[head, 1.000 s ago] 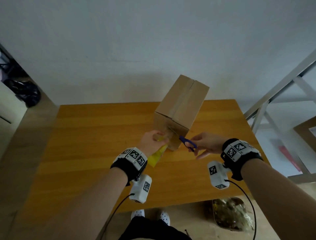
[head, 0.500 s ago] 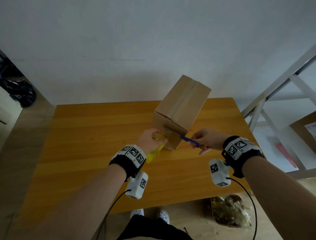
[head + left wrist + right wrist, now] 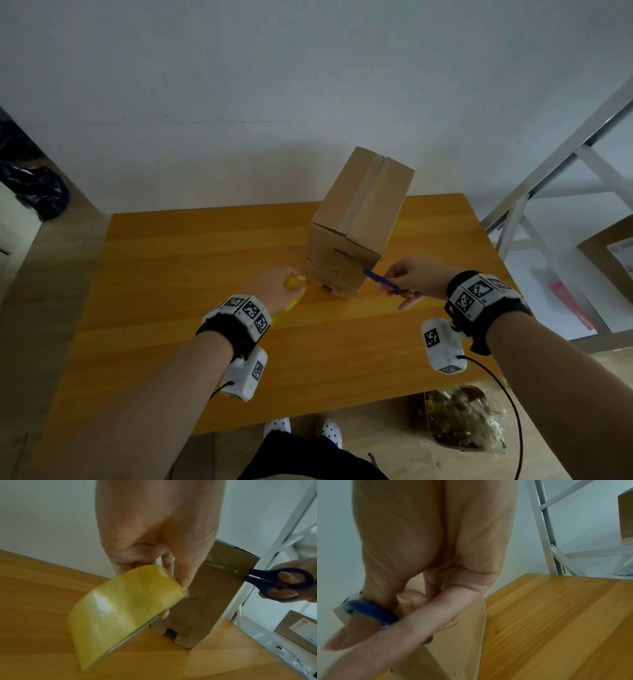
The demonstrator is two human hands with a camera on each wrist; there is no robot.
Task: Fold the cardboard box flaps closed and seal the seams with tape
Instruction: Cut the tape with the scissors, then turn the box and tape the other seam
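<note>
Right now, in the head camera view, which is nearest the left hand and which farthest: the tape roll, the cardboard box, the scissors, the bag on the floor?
1. Tape roll: held in the left hand.
2. Cardboard box: just right of it, on the table.
3. Scissors: beyond the box's near corner, in the right hand.
4. Bag: on the floor, far right.

A brown cardboard box (image 3: 356,226) stands upright on the table (image 3: 171,260), flaps closed, tape along its top seam. A yellow tape roll (image 3: 118,612) sits tilted just beside the box.
</note>
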